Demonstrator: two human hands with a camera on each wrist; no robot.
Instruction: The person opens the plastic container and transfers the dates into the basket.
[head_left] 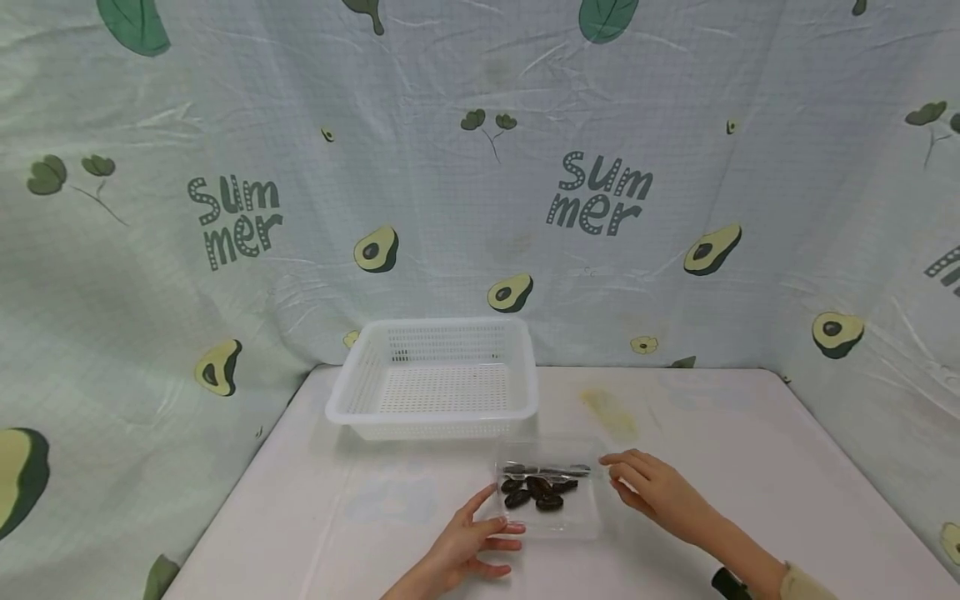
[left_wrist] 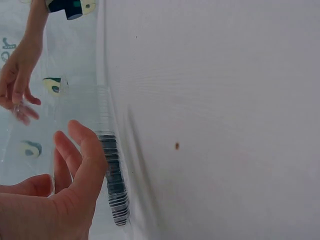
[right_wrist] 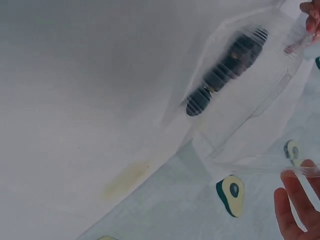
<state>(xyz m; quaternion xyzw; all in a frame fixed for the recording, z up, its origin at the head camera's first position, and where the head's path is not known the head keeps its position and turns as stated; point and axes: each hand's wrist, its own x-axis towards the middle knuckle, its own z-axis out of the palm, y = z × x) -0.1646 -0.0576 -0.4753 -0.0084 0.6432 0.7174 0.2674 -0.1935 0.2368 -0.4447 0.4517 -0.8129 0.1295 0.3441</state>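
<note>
Your left hand [head_left: 468, 546] and right hand [head_left: 651, 487], fingers relaxed, flank the clear box of dates [head_left: 547, 496] near the table's [head_left: 750, 467] front edge; a nudge could slide it.

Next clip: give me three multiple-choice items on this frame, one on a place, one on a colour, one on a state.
1. Where does the white basket stand?
A. beyond the clear box
B. on the box
C. at the table's right edge

2. What colour are the pieces inside the clear box?
A. yellow
B. dark brown
C. green

3. How are the hands?
A. both fists
B. fingers relaxed at the box's sides
C. both lifting the basket

Key: 1 A, the basket sits nearer the backdrop. 2 B, they look near black. 3 B, left hand and right hand flank the box.
</note>
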